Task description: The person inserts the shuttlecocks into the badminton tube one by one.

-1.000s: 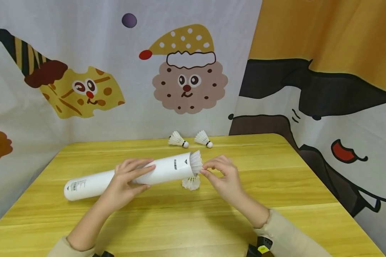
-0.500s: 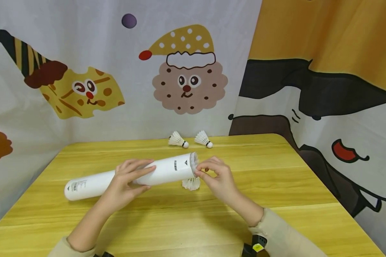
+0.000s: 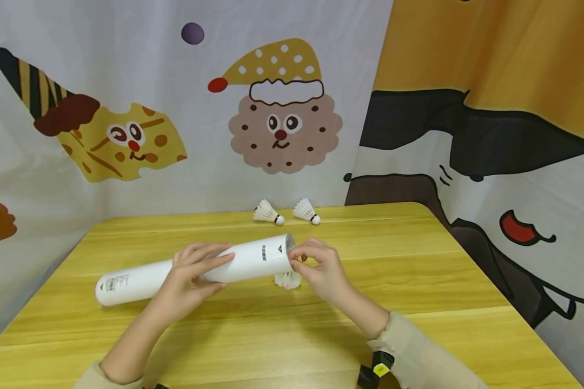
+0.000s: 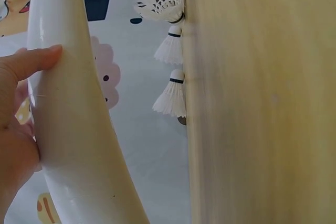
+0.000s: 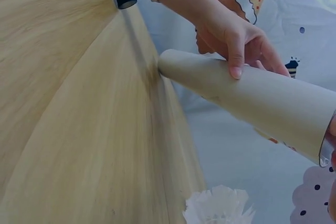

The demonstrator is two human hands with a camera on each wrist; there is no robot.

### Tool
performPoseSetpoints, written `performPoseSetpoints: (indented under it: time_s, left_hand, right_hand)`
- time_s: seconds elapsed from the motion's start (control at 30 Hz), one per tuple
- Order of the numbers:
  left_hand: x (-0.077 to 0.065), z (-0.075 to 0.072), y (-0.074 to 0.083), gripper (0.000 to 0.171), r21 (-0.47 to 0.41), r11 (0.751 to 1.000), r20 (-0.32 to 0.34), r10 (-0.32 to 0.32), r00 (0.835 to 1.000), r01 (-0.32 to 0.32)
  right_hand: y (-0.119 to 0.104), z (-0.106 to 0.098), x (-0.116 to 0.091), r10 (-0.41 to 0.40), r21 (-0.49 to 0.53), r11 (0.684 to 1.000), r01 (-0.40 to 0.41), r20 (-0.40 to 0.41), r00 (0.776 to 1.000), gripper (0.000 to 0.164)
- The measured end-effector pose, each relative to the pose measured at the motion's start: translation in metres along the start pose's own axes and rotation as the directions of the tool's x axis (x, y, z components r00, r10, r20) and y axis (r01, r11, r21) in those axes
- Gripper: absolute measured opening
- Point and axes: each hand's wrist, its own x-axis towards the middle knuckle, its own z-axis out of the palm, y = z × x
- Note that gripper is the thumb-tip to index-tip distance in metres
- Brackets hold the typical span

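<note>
My left hand [image 3: 190, 275] grips a long white shuttlecock tube [image 3: 255, 256] around its middle, holding it at a slant with the right end higher. At the tube's mouth, the thumb and forefinger of my right hand [image 3: 323, 270] pinch the edge of a shuttlecock [image 3: 290, 244] that sits inside; little of its feathers shows. Another shuttlecock [image 3: 288, 280] lies on the table below the mouth, its feather skirt toward me and its upper part hidden. In the right wrist view, the tube [image 5: 252, 93] has its mouth at the right edge, where my right fingers are mostly cut off.
Two shuttlecocks, one at left [image 3: 269, 213] and one at right [image 3: 306, 211], lie near the back edge of the wooden table [image 3: 253, 335]. Behind it hangs a curtain [image 3: 175, 200] printed with cartoon food. Dark straps with camera parts are on my wrists.
The shuttlecock has slid left into the tube until its feathers hardly show. My right hand has moved left with it to the rim. My left hand and the tube stay nearly still.
</note>
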Motion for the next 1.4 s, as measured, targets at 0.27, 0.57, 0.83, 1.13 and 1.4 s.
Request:
performPoseSetpoints:
  time_s: [0.27,0.57,0.83,1.13,1.4]
  left_hand:
    - [0.001,0.001,0.004,0.070,-0.017,1.000,0.013,-0.018,1.000,0.018]
    - [0.002,0.000,0.002,0.070,-0.002,1.000,0.003,-0.010,1.000,0.010]
    - [0.001,-0.003,-0.001,0.069,0.010,1.000,-0.009,-0.014,1.000,0.014]
    - [0.000,-0.007,-0.001,0.069,0.014,1.000,-0.012,-0.020,1.000,0.020]
    - [0.001,-0.009,-0.002,0.068,0.016,1.000,-0.025,-0.022,0.999,0.023]
  right_hand:
    - [0.003,0.001,0.004,0.068,0.049,0.996,-0.071,0.065,0.996,0.021]
    - [0.004,-0.002,0.005,0.099,0.092,0.991,-0.101,0.027,0.995,0.018]
    - [0.005,-0.007,0.004,0.145,0.136,0.980,-0.148,0.034,0.989,0.008]
    - [-0.014,-0.019,0.009,0.173,0.073,0.982,-0.172,-0.007,0.985,0.009]
    - [-0.018,-0.030,0.010,0.156,0.010,0.988,-0.155,-0.048,0.987,0.009]
